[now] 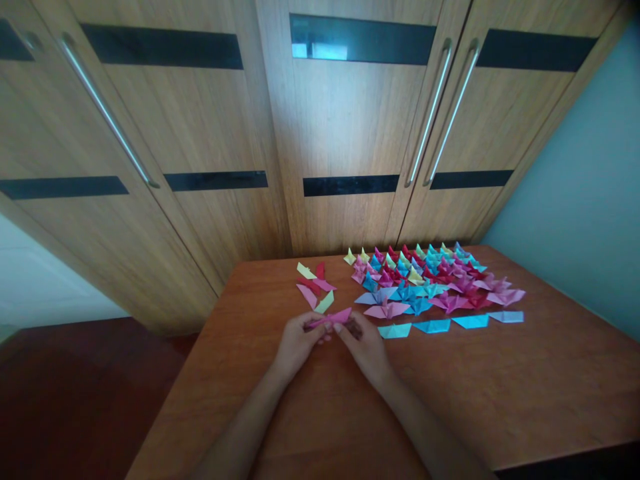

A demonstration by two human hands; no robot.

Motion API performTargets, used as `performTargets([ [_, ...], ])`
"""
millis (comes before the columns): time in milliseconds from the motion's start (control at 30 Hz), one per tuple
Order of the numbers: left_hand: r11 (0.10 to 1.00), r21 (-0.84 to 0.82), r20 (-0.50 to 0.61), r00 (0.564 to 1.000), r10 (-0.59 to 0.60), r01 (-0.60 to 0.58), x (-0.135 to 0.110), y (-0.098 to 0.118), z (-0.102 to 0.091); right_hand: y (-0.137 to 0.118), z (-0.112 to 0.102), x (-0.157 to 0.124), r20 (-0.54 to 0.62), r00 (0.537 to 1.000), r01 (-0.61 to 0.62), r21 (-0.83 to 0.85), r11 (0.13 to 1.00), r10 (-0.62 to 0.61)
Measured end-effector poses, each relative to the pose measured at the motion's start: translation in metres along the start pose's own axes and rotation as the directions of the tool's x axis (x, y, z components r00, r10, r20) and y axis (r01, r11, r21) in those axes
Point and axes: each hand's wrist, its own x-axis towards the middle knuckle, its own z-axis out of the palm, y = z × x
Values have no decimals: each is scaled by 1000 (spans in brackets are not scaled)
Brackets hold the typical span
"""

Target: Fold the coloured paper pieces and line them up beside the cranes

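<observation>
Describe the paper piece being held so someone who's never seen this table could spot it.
On the wooden table, look at its near middle, left of the rows of folded paper shapes. The pink paper piece is pinched between the left hand and right hand, the only piece off the table.

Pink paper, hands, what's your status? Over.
Left hand and right hand both pinching pink folded paper above table. Loose folded pieces just beyond. Nothing blocking.

A brown wooden worktop [500, 400] stands against the wardrobe. Rows of folded paper shapes [430, 280] lie on its far side. A few loose folded pieces [315, 287] sit just left of them.
</observation>
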Motion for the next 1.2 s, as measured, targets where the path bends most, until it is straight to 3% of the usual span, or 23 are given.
performTargets([
  [233, 999, -33, 89, 996, 14, -11, -7, -3, 18, -1, -8, -12, -72, 997, -37, 40, 998, 40],
  [500, 1000, 1, 192, 981, 27, -28, -9, -2, 21, -4, -19, -23, -73, 996, -40, 6, 999, 41],
  [633, 1000, 10, 175, 985, 11, -13, -10, -2, 21, -4, -35, -28, -174, 978, -115, 22, 993, 117],
  [733, 1000, 12, 128, 992, -7, 6, -9, -1, 20, -2, -69, -35, -313, 931, -170, 89, 981, 189],
  [867, 999, 35, 73, 997, 5, -8, -6, -1, 16, 6, -147, -48, -443, 870, -145, 186, 972, 215],
  [967, 998, 55, 51, 999, 12, -15, -5, -2, 15, 15, -204, -59, -579, 786, -172, 130, 977, 215],
  [1000, 998, 59, 51, 999, 12, -15, -5, -2, 15, 18, -218, -63, -577, 783, -213, 102, 972, 232],
  [1100, 996, 82, 64, 998, 24, -29, -5, -2, 16, 26, -234, -69, -507, 813, -326, 12, 945, 286],
  [1200, 994, 101, 78, 996, 40, -48, -6, -2, 15, 33, -222, -69, -413, 860, -375, -117, 920, 298],
])
